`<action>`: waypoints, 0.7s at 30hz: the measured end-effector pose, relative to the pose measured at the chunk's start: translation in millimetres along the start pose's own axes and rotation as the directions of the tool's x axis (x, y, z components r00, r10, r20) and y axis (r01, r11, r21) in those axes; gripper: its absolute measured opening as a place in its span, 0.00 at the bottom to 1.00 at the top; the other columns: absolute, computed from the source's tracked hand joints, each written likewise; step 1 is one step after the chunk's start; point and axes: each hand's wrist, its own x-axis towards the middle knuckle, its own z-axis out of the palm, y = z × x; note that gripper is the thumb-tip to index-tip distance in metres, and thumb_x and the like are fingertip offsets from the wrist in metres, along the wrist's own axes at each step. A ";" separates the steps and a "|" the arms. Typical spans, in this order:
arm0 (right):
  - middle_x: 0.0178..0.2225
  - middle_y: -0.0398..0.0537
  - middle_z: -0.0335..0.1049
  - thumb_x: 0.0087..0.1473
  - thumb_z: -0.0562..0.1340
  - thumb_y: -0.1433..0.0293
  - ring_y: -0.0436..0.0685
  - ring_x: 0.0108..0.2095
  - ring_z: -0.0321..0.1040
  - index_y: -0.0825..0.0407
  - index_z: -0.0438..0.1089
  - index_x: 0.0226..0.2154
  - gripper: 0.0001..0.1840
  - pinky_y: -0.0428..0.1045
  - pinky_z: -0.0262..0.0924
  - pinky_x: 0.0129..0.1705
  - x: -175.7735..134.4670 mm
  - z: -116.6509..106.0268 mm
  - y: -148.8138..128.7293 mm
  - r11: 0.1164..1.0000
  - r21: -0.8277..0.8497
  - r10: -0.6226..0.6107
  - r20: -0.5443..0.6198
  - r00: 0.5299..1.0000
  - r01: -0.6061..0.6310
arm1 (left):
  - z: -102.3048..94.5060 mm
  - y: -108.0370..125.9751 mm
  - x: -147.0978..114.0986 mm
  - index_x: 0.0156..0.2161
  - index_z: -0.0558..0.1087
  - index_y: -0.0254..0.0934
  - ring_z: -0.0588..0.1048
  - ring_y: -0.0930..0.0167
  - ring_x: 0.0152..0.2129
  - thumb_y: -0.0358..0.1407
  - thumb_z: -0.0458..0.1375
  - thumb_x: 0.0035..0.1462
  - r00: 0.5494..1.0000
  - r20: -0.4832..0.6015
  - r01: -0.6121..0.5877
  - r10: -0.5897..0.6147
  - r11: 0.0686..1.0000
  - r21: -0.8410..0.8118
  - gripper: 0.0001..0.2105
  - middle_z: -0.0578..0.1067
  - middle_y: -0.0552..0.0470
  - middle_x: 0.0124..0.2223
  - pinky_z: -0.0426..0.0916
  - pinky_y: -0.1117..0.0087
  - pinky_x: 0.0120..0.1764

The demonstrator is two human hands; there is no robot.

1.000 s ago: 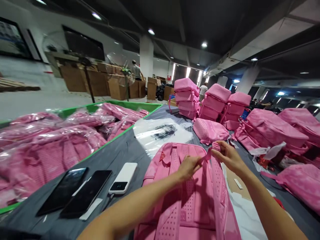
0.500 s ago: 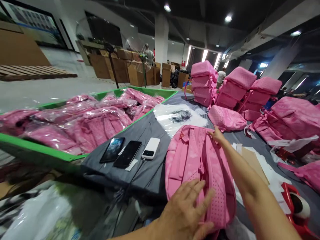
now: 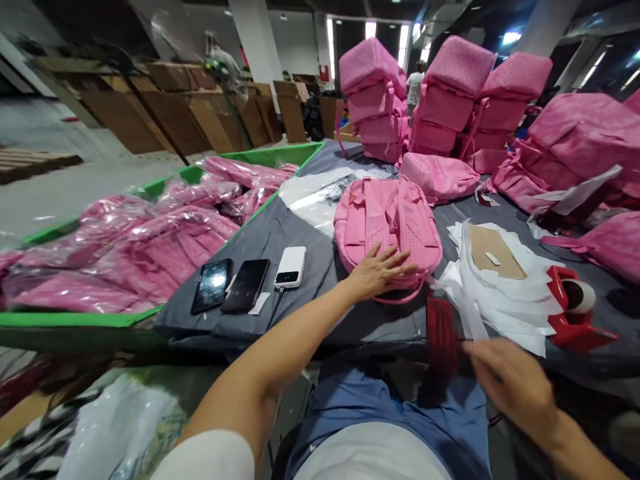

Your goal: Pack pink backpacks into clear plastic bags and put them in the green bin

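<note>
A pink backpack (image 3: 417,217) lies on the dark-covered table with its straps and back panel facing up. My left hand (image 3: 379,272) rests flat on its lower part, fingers spread. Below and right of the bag, a blurred dark red card (image 3: 441,333) hangs over the table's front edge. My right hand (image 3: 517,380), smeared by motion, has its fingertips pinched at the card's right edge. A clear plastic bag (image 3: 310,200) lies flat behind the backpack on its left.
At left stands a green-edged bin (image 3: 120,320) of plastic-wrapped pink bags. Two dark phones (image 3: 246,285) and a white power bank (image 3: 291,267) lie on the table. To the right are white sheets (image 3: 520,300), a red tape dispenser (image 3: 575,310) and stacked pink backpacks (image 3: 455,87).
My right hand has left the backpack's top and come down to the right, beside the red card. My left hand stays on the bag's lower part. The view has tilted down.
</note>
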 end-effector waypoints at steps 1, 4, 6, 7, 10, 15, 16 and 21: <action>0.33 0.45 0.79 0.61 0.60 0.79 0.53 0.30 0.76 0.43 0.69 0.57 0.24 0.47 0.72 0.34 -19.8 9.5 -11.4 0.998 0.060 0.017 0.023 1.000 -0.018 | -1.1 -8.1 7.1 0.70 0.58 0.51 0.56 0.53 0.69 0.46 0.59 0.65 0.999 0.038 0.015 -0.016 1.000 0.003 0.30 0.57 0.46 0.73 0.45 0.42 0.68; 0.30 0.45 0.79 0.62 0.58 0.77 0.55 0.28 0.77 0.45 0.73 0.49 0.17 0.48 0.73 0.30 -72.0 48.0 -46.8 0.950 0.192 0.227 0.110 0.968 -0.244 | -2.7 -18.7 16.7 0.72 0.54 0.49 0.51 0.50 0.71 0.46 0.62 0.62 0.991 0.134 0.022 -0.022 1.000 0.003 0.36 0.51 0.45 0.75 0.42 0.40 0.68; 0.30 0.45 0.79 0.63 0.57 0.74 0.57 0.28 0.78 0.44 0.75 0.43 0.14 0.49 0.74 0.30 -99.6 72.4 -71.0 0.862 0.250 0.413 0.155 0.897 -0.440 | -2.7 -14.8 14.3 0.72 0.53 0.49 0.48 0.49 0.71 0.46 0.63 0.61 0.986 0.160 0.037 -0.035 0.999 -0.008 0.38 0.49 0.45 0.76 0.41 0.39 0.68; 0.31 0.46 0.80 0.64 0.56 0.71 0.57 0.30 0.79 0.44 0.76 0.42 0.13 0.49 0.75 0.32 -111.4 81.9 -81.8 0.808 0.280 0.492 0.163 0.855 -0.518 | -2.5 -9.4 10.7 0.72 0.53 0.48 0.47 0.49 0.71 0.46 0.63 0.61 0.987 0.151 0.054 -0.051 0.998 -0.019 0.38 0.49 0.44 0.76 0.41 0.39 0.68; 0.33 0.47 0.81 0.64 0.58 0.63 0.59 0.30 0.80 0.43 0.77 0.40 0.11 0.49 0.76 0.32 -140.5 96.1 -101.3 0.614 0.341 0.726 0.108 0.679 -0.712 | 0.2 19.8 -9.3 0.71 0.57 0.43 0.48 0.53 0.72 0.43 0.59 0.65 0.997 0.015 0.082 -0.081 0.994 -0.077 0.32 0.55 0.43 0.74 0.44 0.43 0.69; 0.27 0.48 0.79 0.64 0.57 0.51 0.59 0.22 0.76 0.46 0.74 0.43 0.19 0.50 0.74 0.26 -165.8 95.1 -83.4 0.336 0.338 0.933 0.010 0.360 -0.879 | 21.9 81.4 -45.4 0.62 0.68 0.39 0.65 0.60 0.64 0.34 0.53 0.69 0.976 -0.193 -0.138 0.104 0.976 -0.171 0.18 0.72 0.41 0.63 0.60 0.53 0.64; 0.28 0.49 0.79 0.65 0.55 0.53 0.59 0.24 0.77 0.47 0.73 0.44 0.19 0.50 0.74 0.27 -164.0 96.6 -76.3 0.368 0.299 0.914 0.055 0.401 -0.880 | 29.3 89.2 -47.1 0.60 0.69 0.37 0.68 0.60 0.61 0.33 0.53 0.68 0.971 -0.169 -0.203 0.171 0.960 -0.191 0.17 0.74 0.40 0.61 0.63 0.54 0.62; 0.42 0.55 0.77 0.66 0.55 0.71 0.61 0.44 0.76 0.53 0.75 0.43 0.12 0.56 0.71 0.48 -123.8 123.2 -45.2 0.702 -0.168 0.610 0.643 0.464 -0.692 | 66.7 96.7 -24.8 0.62 0.67 0.31 0.70 0.57 0.60 0.34 0.60 0.64 0.911 0.052 -0.375 0.410 0.874 -0.309 0.22 0.70 0.35 0.64 0.65 0.57 0.62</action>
